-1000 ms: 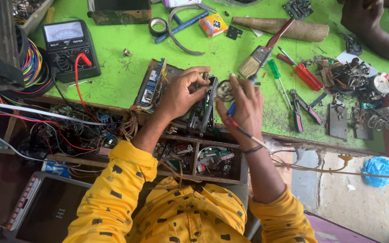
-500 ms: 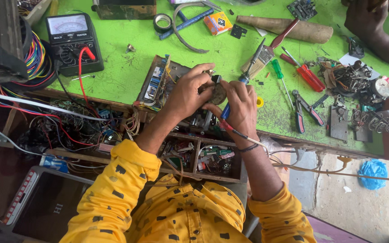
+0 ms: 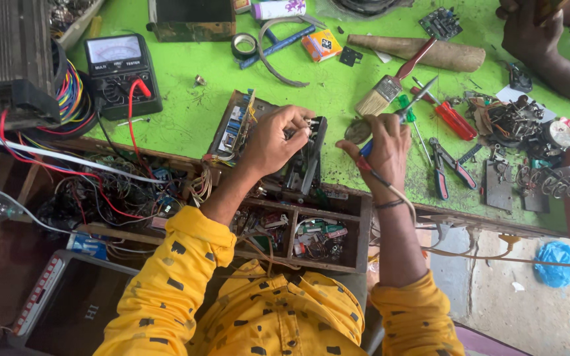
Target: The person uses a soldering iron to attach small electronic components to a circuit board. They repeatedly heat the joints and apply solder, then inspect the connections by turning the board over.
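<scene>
In the head view, the left hand point(image 3: 273, 142) is gripping the upper edge of an opened electronic unit point(image 3: 268, 148) that is lying on the green bench point(image 3: 186, 118), directly under this hand. The right hand point(image 3: 382, 146) is closed around a thin tool with a blue handle point(image 3: 366, 148), and its tip is pointing toward the unit. I judge that the person is working on one part inside the unit; the following move is requiring a steady tip and a firm hold. The exact contact place is hidden behind the left fingers. Further right, pliers point(image 3: 441, 165) and a red screwdriver point(image 3: 448, 115) are lying.
</scene>
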